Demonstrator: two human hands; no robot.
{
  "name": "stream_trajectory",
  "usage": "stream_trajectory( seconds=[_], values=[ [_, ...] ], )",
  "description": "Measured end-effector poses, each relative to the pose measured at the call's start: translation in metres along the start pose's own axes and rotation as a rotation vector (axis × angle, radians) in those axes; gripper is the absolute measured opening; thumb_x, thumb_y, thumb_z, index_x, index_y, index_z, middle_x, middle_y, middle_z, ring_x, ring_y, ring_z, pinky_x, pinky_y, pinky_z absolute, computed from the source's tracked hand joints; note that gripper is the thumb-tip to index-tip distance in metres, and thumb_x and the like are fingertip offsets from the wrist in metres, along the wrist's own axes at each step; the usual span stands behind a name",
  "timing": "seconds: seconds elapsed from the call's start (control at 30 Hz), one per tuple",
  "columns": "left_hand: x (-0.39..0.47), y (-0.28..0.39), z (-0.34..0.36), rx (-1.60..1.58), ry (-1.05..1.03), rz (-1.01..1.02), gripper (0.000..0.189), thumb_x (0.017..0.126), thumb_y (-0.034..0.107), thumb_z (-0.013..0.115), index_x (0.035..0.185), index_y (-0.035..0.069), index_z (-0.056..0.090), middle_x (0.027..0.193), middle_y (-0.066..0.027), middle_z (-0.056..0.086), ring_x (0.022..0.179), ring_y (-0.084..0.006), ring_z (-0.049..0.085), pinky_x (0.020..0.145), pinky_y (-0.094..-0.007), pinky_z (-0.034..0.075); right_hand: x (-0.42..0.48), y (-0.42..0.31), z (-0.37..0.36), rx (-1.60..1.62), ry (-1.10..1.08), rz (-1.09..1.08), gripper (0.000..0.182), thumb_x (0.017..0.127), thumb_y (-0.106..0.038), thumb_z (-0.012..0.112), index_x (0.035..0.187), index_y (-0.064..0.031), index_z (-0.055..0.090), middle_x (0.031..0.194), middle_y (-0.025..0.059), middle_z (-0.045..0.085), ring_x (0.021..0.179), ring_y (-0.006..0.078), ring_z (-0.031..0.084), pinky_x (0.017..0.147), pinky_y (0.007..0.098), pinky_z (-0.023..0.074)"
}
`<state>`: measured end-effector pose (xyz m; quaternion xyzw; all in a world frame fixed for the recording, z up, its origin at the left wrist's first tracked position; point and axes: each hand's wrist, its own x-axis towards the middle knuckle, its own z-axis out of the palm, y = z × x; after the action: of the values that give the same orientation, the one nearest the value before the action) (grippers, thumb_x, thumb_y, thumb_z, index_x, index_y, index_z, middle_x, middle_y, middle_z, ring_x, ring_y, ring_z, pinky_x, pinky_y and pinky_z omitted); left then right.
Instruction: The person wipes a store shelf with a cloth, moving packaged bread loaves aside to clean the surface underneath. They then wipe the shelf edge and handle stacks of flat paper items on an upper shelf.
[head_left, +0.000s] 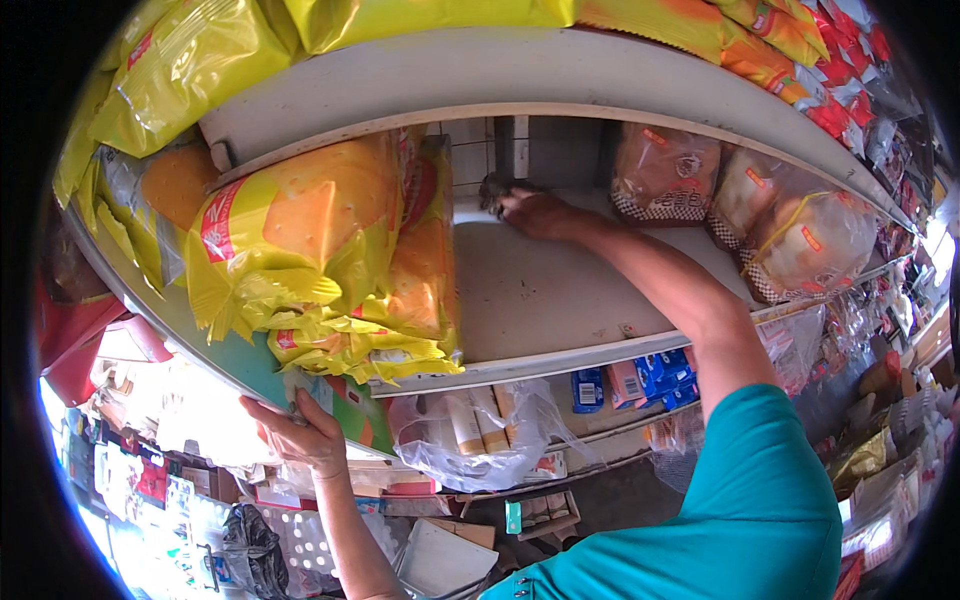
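My right hand (536, 214) reaches to the back of a white metal shelf (525, 292), its fingers closed on a dark, crumpled cloth (499, 193). Down at the lower left, my left hand (300, 431) grips the front edge of the shelf with its thumb on top; part of its fingers is hidden. Large yellow snack bags (300, 217) stand to the left of my right arm. Bread loaves in clear and checked bags (664, 172) stand on the same shelf to the right.
Yellow packets (202, 67) line the shelf above, red ones (832, 112) at its right. Below are a clear plastic bag (480, 435) with rolls or tubes inside and blue packs (664, 379). A black plastic bag (255, 547) and an open carton (446, 559) lie lower down.
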<state>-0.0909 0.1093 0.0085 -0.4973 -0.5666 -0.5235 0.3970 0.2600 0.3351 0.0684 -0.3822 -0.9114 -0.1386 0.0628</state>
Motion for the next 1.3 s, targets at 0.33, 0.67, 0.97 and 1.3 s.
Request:
stream_trajectory(
  seconds=[0.33,0.67,0.97,1.3],
  values=[
    [0.006,-0.01,-0.016,0.115,0.002,0.012,0.062,0.084,0.018,0.049,0.13,-0.012,0.019,0.071,-0.0155,0.06,0.065,-0.0321,0.058,0.067,-0.0413,0.042,-0.06,-0.038,-0.054,0.395,0.0,0.162,0.033,0.09,-0.018,0.033,0.118,-0.007,0.047,0.125,0.0171,0.042,0.111,0.0348,0.043,0.093,0.0401,0.0357],
    [0.002,-0.005,-0.013,0.049,-0.026,-0.018,0.06,0.086,0.017,0.048,0.129,-0.012,0.019,0.07,-0.0151,0.059,0.063,-0.0313,0.057,0.064,-0.0393,0.042,-0.083,-0.049,-0.028,0.493,0.051,-0.08,0.035,0.092,-0.024,0.032,0.118,-0.0053,0.047,0.115,0.0188,0.048,0.112,0.0335,0.042,0.097,0.038,0.0329],
    [0.005,0.0,-0.004,0.016,0.085,-0.003,0.058,0.084,0.02,0.051,0.13,-0.005,0.027,0.082,-0.0192,0.058,0.069,-0.0324,0.054,0.062,-0.04,0.042,0.03,-0.041,-0.01,0.295,0.127,-0.143,0.033,0.088,-0.017,0.035,0.115,-0.0043,0.049,0.113,0.0203,0.049,0.109,0.032,0.044,0.093,0.0373,0.0357],
    [0.005,-0.006,-0.006,0.016,0.029,0.008,0.06,0.083,0.019,0.052,0.129,-0.008,0.024,0.084,-0.0194,0.058,0.067,-0.0327,0.054,0.065,-0.0405,0.042,-0.02,-0.103,-0.045,0.316,0.108,-0.271,0.03,0.086,-0.016,0.038,0.107,-0.0016,0.053,0.104,0.0219,0.052,0.102,0.0323,0.048,0.087,0.0384,0.0387]
  ],
)
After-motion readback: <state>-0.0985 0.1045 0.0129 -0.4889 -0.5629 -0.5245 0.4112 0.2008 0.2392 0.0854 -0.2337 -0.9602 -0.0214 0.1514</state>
